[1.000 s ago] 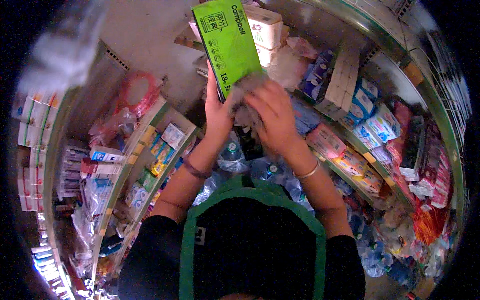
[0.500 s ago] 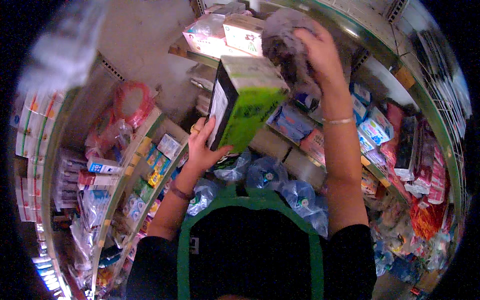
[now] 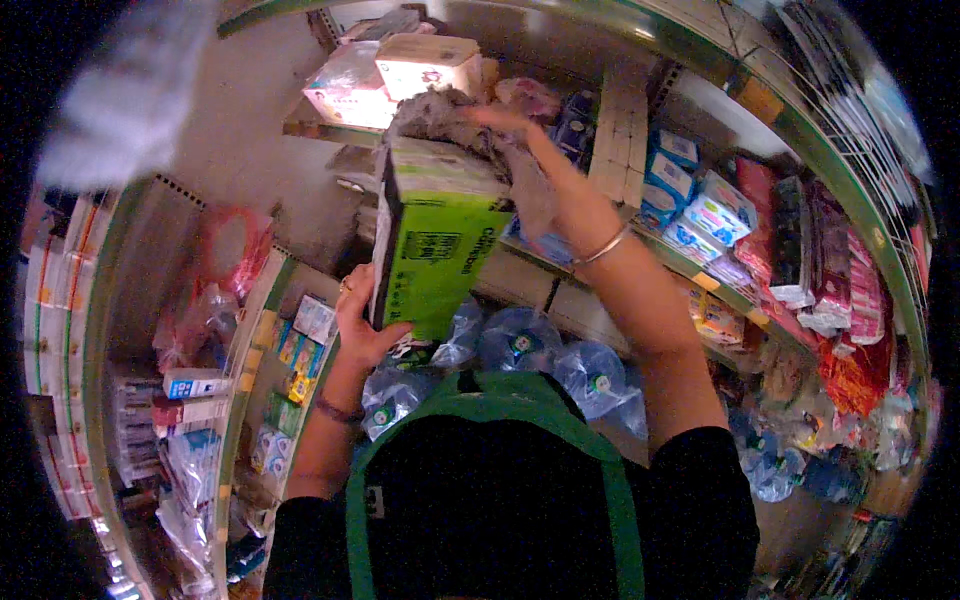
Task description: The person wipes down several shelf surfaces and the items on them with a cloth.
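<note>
A green and black cardboard box stands tilted in front of my chest. My left hand grips its lower left edge, with the thumb on the green face and the other fingers partly hidden behind the dark side. A grey cloth lies bunched over the box's dusty upper side, and a fold of it hangs down past the right edge. My right hand holds this cloth against the box top; its fingertips are blurred and partly lost in the folds.
Lit white boxes sit on a shelf beyond the box. Large clear-blue water bottles stand below, close to my apron. Shelves of packaged goods run along the right, others along the left. A red coil hangs at left.
My right hand has brought the cloth leftward and down from beside the box onto its top. The box has shifted left and turned more of its green face toward me.
</note>
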`<action>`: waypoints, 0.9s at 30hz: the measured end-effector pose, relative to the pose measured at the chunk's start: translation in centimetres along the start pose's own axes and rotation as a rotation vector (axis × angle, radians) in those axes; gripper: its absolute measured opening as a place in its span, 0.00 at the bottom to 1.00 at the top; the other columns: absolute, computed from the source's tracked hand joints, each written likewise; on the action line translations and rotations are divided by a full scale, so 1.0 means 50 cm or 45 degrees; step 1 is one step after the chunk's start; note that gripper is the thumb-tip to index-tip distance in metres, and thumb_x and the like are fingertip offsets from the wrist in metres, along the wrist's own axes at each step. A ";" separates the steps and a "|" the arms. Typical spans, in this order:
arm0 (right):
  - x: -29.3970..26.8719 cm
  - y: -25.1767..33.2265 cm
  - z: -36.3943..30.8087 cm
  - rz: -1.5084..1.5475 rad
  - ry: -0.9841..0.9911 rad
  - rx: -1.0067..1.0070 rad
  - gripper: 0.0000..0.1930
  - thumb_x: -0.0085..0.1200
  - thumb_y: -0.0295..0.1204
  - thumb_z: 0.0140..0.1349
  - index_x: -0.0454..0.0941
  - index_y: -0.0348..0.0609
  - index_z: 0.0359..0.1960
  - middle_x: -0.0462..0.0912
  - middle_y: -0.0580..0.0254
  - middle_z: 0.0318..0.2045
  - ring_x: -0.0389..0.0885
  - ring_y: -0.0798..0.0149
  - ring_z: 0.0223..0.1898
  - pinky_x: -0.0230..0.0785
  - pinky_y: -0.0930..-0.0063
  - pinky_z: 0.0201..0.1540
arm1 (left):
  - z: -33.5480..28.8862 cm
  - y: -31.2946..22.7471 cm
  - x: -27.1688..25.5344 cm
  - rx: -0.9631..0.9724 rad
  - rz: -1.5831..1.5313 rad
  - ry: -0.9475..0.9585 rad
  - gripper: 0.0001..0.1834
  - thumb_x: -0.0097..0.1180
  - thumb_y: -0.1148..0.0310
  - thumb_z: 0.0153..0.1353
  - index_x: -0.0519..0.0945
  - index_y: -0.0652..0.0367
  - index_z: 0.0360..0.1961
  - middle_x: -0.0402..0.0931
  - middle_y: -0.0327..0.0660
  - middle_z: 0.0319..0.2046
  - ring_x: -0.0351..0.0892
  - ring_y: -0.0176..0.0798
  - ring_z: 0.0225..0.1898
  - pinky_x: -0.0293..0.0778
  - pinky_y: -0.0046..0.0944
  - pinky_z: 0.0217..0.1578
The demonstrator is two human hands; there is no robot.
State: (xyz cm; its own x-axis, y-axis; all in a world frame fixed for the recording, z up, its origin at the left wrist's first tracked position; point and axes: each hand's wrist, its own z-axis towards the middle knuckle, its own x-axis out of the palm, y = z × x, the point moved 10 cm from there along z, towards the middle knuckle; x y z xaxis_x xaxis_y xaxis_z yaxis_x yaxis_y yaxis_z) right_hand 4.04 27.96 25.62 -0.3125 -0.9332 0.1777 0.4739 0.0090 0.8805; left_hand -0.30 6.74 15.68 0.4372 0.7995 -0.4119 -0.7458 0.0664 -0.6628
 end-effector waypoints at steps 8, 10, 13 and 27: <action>0.047 -0.307 -0.204 -0.070 0.469 0.571 0.26 0.47 0.36 0.52 0.61 0.39 0.53 0.69 0.58 0.48 0.67 0.62 0.48 0.59 0.70 0.52 | 0.016 0.135 -0.007 -0.854 -0.901 -0.431 0.30 0.50 0.52 0.52 0.62 0.61 0.51 0.68 0.41 0.43 0.70 0.39 0.42 0.68 0.37 0.42; 0.038 -0.271 -0.253 0.141 0.326 0.528 0.29 0.49 0.38 0.51 0.59 0.40 0.55 0.66 0.57 0.52 0.63 0.60 0.53 0.54 0.68 0.56 | 0.057 0.105 0.019 -0.948 -1.021 -0.468 0.29 0.46 0.50 0.56 0.62 0.60 0.51 0.68 0.42 0.43 0.71 0.39 0.42 0.69 0.38 0.41; 0.013 -0.205 -0.305 0.327 0.374 0.553 0.38 0.51 0.44 0.51 0.48 0.41 0.60 0.51 0.58 0.61 0.45 0.60 0.62 0.35 0.67 0.63 | 0.132 0.037 0.115 -1.051 -1.258 -0.256 0.30 0.43 0.46 0.55 0.65 0.59 0.50 0.71 0.44 0.42 0.73 0.39 0.41 0.71 0.39 0.42; -0.228 0.093 -0.299 -0.607 -0.484 0.212 0.40 0.62 0.40 0.42 0.57 0.35 0.55 0.67 0.48 0.51 0.63 0.57 0.54 0.54 0.68 0.56 | 0.327 -0.110 0.476 -0.980 -1.461 0.622 0.34 0.43 0.41 0.53 0.67 0.59 0.50 0.71 0.44 0.44 0.75 0.42 0.41 0.72 0.40 0.41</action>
State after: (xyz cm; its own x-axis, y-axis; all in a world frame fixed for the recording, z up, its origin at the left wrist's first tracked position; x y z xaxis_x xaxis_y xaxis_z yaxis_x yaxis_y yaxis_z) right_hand 22.11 33.28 21.12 -0.7431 -0.6556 -0.1343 0.0853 -0.2918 0.9527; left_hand 6.00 35.16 19.72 0.8331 0.2409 0.4979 0.4993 0.0594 -0.8644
